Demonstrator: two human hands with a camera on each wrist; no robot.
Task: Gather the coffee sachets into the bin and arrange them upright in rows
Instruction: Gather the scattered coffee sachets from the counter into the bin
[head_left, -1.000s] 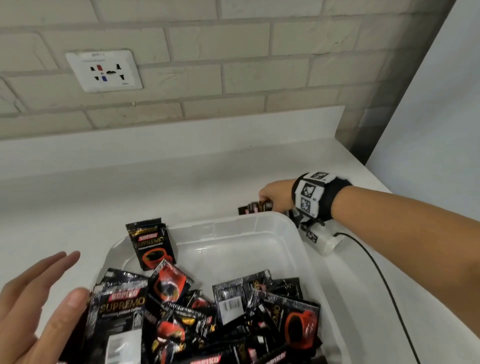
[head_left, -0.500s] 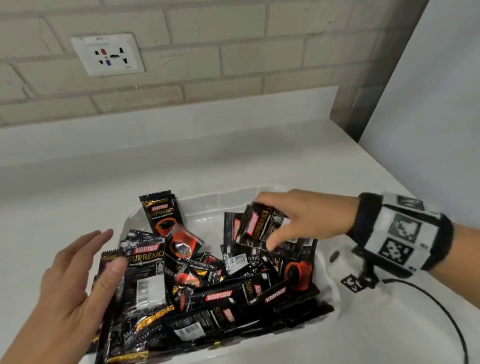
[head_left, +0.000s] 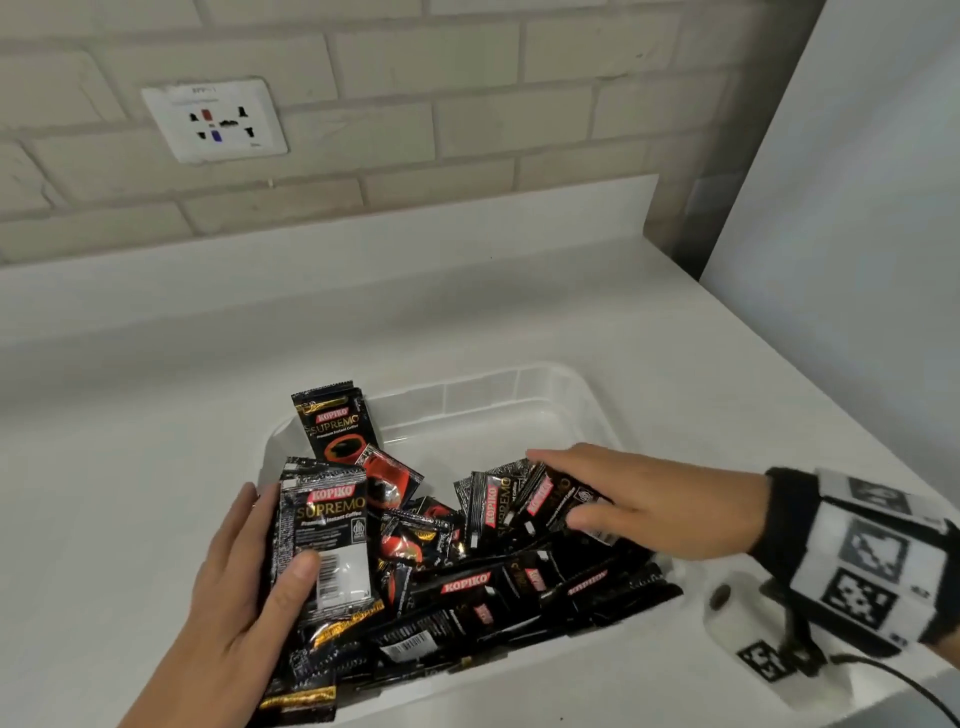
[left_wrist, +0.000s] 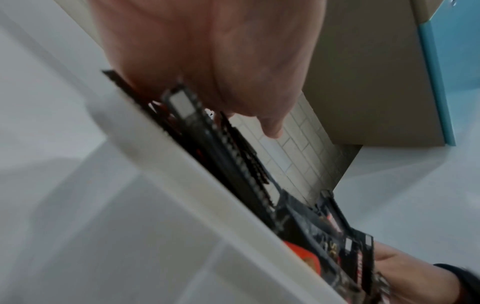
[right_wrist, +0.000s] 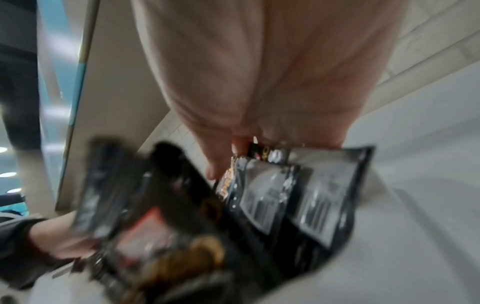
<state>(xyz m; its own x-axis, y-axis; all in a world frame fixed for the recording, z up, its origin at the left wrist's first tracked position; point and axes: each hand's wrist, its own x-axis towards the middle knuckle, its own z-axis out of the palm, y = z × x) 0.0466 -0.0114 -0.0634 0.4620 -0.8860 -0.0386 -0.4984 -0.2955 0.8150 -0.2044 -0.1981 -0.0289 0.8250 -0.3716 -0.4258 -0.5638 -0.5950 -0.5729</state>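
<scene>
A translucent white bin (head_left: 519, 375) on the counter holds a loose heap of several black Kopiko coffee sachets (head_left: 467, 587). One sachet (head_left: 335, 421) leans upright at the bin's far left corner. My left hand (head_left: 272, 535) grips a stack of sachets (head_left: 327, 530) upright against the bin's left side, thumb on the front and fingers behind. My right hand (head_left: 556, 488) pinches a couple of sachets (head_left: 496, 512) above the middle of the heap. The left wrist view shows sachet edges (left_wrist: 233, 160) along the bin wall (left_wrist: 182, 185). The right wrist view shows blurred barcode backs (right_wrist: 298, 195).
The bin stands on a white counter (head_left: 156, 415) below a brick wall with a power socket (head_left: 214, 120). A white panel (head_left: 857, 260) closes off the right side. A cable (head_left: 924, 691) trails from my right wrist band across the counter.
My right hand came from behind the bin's far edge and brought sachets over the heap. My left hand moved in from the left and took hold of the upright stack.
</scene>
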